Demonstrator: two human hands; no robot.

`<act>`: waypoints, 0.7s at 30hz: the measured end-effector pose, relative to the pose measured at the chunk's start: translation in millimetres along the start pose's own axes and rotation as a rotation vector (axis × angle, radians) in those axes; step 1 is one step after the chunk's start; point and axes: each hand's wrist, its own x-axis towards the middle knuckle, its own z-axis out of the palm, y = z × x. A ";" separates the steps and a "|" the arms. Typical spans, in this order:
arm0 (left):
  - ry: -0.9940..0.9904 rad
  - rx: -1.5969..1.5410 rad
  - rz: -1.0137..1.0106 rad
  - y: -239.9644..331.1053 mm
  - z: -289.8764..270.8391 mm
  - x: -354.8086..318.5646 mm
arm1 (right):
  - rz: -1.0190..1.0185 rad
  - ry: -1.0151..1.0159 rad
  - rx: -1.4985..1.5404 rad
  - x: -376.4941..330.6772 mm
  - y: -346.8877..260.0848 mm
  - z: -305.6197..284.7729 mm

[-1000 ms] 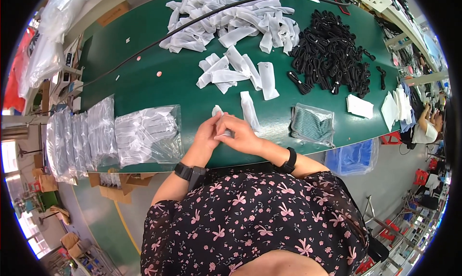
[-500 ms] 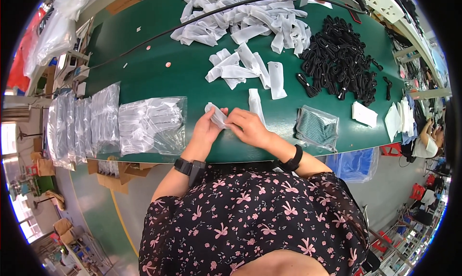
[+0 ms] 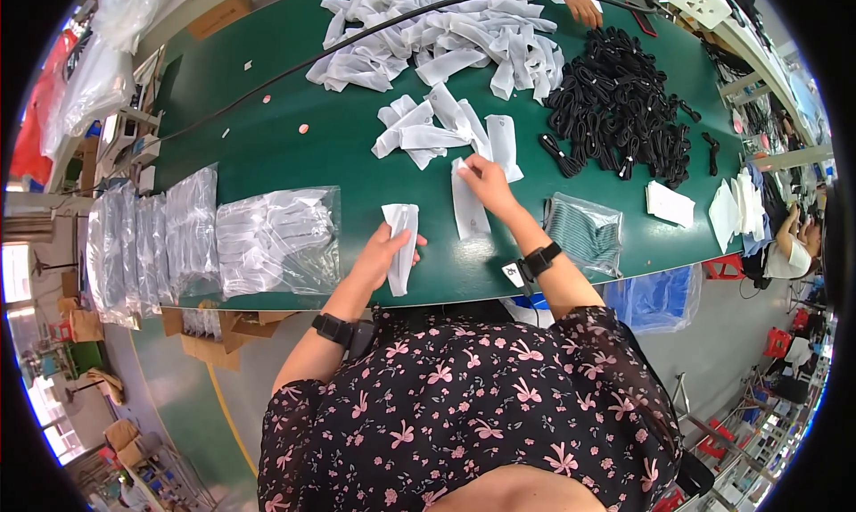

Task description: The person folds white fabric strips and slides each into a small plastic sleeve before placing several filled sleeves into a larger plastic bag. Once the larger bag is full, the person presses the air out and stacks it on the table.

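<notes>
Holding white pouch (image 3: 402, 269) apiece: left fingers (image 3: 420, 241), right fingers (image 3: 474, 165); cables (image 3: 617, 111) rightward, bagged packs (image 3: 272, 240) leftward.

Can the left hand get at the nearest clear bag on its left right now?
Likely yes: only bare green tabletop shows between the left hand and that clear bag, though the hand is holding a white sleeve.

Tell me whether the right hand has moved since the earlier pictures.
Yes: judged against the small cluster of white sleeves lying on the green table, the right hand has moved forward, closer to that cluster.
</notes>
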 end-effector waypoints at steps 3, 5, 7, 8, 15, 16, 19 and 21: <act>-0.045 0.301 0.042 -1.5 0.8 -10.7 | 0.299 -0.163 0.430 2.0 -26.5 -17.0; -0.058 0.518 0.123 -15.8 -8.1 -9.0 | 0.188 -0.142 0.316 8.4 -48.2 -16.5; -0.099 0.959 0.290 -23.6 -12.3 -5.3 | 0.136 -0.124 0.258 10.4 -57.8 -7.3; -0.102 0.960 0.289 -27.7 -14.4 -3.6 | 0.113 -0.174 0.253 11.0 -62.6 0.0; -0.144 1.257 0.617 -42.5 -11.1 -9.8 | 0.015 -0.117 -0.008 -16.2 -61.8 -4.0; -0.144 1.255 0.615 -42.3 -9.4 -9.9 | 0.042 -0.213 -0.136 -26.6 -58.7 -10.4; -0.277 1.368 0.772 -39.8 -4.8 -6.8 | 0.099 -0.404 -0.394 -46.4 -51.4 -13.5; -0.299 1.363 0.815 -43.6 -2.4 -1.0 | 0.096 -0.458 -0.392 -53.0 -49.7 -0.7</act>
